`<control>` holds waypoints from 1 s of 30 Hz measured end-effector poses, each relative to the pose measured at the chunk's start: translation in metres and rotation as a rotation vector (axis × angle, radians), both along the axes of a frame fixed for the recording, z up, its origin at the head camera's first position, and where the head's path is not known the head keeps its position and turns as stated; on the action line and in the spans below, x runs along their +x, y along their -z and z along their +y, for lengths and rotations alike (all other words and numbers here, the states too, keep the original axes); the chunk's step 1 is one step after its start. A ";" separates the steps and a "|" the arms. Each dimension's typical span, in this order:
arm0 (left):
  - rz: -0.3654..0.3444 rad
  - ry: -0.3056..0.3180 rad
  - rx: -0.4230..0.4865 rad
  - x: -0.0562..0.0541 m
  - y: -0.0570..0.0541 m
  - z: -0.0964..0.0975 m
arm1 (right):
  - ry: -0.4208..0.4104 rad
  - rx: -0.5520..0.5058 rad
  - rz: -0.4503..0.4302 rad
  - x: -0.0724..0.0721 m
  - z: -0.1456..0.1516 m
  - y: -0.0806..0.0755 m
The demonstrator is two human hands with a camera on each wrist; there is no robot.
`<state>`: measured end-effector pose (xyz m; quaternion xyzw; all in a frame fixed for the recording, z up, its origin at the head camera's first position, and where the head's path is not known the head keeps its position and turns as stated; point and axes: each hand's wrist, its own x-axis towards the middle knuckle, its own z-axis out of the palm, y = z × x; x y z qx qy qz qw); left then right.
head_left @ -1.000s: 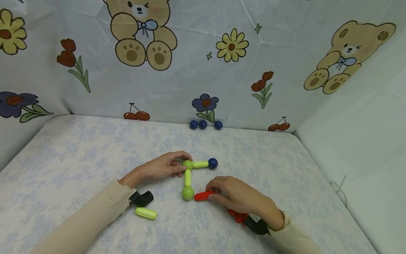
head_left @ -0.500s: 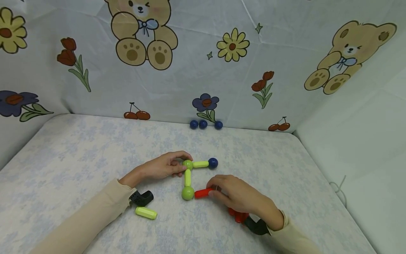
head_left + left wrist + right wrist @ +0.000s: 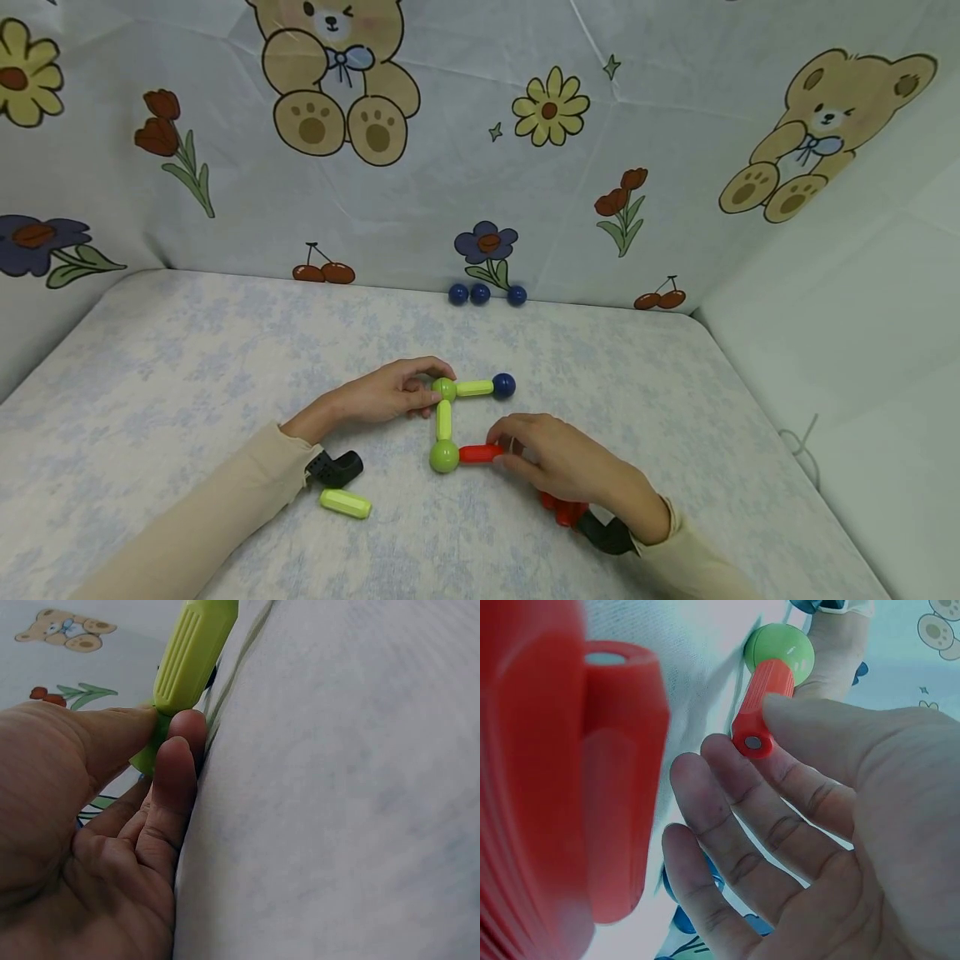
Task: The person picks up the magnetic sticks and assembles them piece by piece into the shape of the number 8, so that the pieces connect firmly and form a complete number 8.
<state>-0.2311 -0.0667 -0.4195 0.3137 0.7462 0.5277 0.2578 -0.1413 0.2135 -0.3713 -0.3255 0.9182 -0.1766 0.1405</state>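
Observation:
My left hand point(image 3: 390, 390) pinches the upper green ball point(image 3: 444, 388) between thumb and fingers. From that ball one yellow-green magnetic rod point(image 3: 475, 388) runs right to a blue ball point(image 3: 504, 386), and another yellow-green rod point(image 3: 444, 420) runs down to a lower green ball point(image 3: 444, 457). My right hand point(image 3: 558, 454) pinches the outer end of a red magnetic rod point(image 3: 766, 697), whose other end meets the lower green ball point(image 3: 787, 649). A round metal disc shows on the red rod's near end in the right wrist view.
More red rods point(image 3: 564, 510) lie under the right wrist, large at the left of the right wrist view. A loose yellow-green rod point(image 3: 345, 503) lies beside the left wrist's black strap point(image 3: 334, 469). Several blue balls point(image 3: 480, 294) sit at the table's back edge, against the printed cloth.
The red rod has swung up from a slant to level, and its left end has come against the lower green ball. My left hand holds its place.

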 end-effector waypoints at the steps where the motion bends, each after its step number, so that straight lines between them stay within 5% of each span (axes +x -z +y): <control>1: -0.001 0.000 0.000 0.000 0.000 0.000 | 0.002 0.003 -0.005 0.000 0.000 0.000; 30: -0.012 -0.003 -0.011 -0.001 0.000 0.000 | -0.011 0.007 -0.050 -0.005 0.007 0.002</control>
